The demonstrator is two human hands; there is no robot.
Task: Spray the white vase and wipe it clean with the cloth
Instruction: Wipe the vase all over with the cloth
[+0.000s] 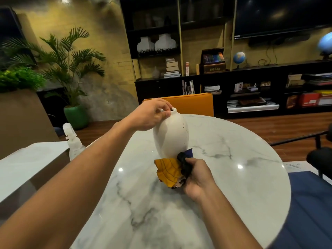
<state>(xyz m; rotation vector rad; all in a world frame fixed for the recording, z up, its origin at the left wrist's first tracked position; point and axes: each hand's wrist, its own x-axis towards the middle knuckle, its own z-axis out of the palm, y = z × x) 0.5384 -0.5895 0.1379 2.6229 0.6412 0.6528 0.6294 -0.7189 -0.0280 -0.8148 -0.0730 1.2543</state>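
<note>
Greenery fills the far left of the room: a palm (71, 56) in a green pot (76, 116) stands on the wooden floor beyond the tables. Nearer, a translucent spray bottle (73, 142) stands upright at the left edge of the round marble table (233, 177), just behind the person's left forearm, which partly hides its base.

The left hand (149, 115) reaches across to the top of the white vase (170, 135) and pinches the rim of its narrow neck between the fingers and thumb, holding it there. The vase stands near the middle of the table, leaning a little toward the right; whether its foot sits flat on the marble cannot be told, since the cloth covers that spot.

Below the vase, the cloth (168, 171), patterned in mustard yellow, black and blue, is bunched against the vase's lower right side and trails onto the tabletop. The right hand (197, 178) is closed around this bundle, pressing the black and blue part against the vase's base.

Behind the table stands an orange chair (194, 103), and further right a dark shelving unit (251, 87) carries books, boxes and a small globe (239, 57). A blue seat (309, 203) sits at the table's right edge.
</note>
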